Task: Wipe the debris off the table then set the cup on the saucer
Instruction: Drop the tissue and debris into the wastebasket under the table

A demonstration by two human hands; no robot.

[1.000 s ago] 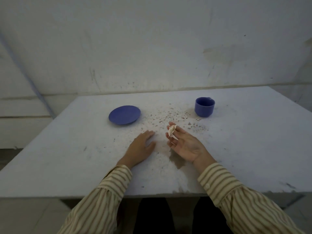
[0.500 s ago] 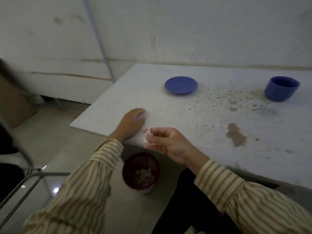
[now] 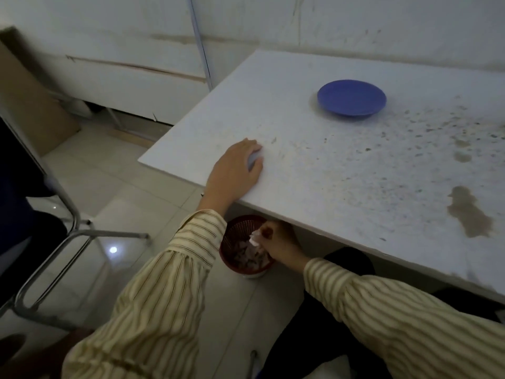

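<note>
Right hand (image 3: 276,239) is down below the tabletop (image 3: 341,170) edge, fingers pinched shut on a small crumpled white tissue (image 3: 254,239), held right over a reddish mesh wastebasket (image 3: 232,242) that sits on the tiled floor (image 3: 114,187). The basket already has some pale scraps in it, but it's too dim in there to say what exactly. Part of the right hand is tucked under the tabletop's lip, so you only see the knuckles and thumb side.

Left hand (image 3: 236,170) lies flat, palm down and fingers spread loosely, gripping nothing, near the tabletop's front left corner.

Both arms are in cream sleeves (image 3: 164,296) with thin brown stripes.

Further out, the blue saucer (image 3: 352,97) sits on the far part of the tabletop, nothing on it, a shallow round dish with a slightly raised rim. Between it and the right edge of the view there's a scatter of dark crumbs (image 3: 426,132) and specks, plus a brownish smear (image 3: 468,212) closer to the near edge. The debris field runs off the right side of the shot, so how far it goes can't be told. The cup isn't in the shot at all.

Off to the left there's a metal chair frame (image 3: 68,236), only partly in view.
</note>
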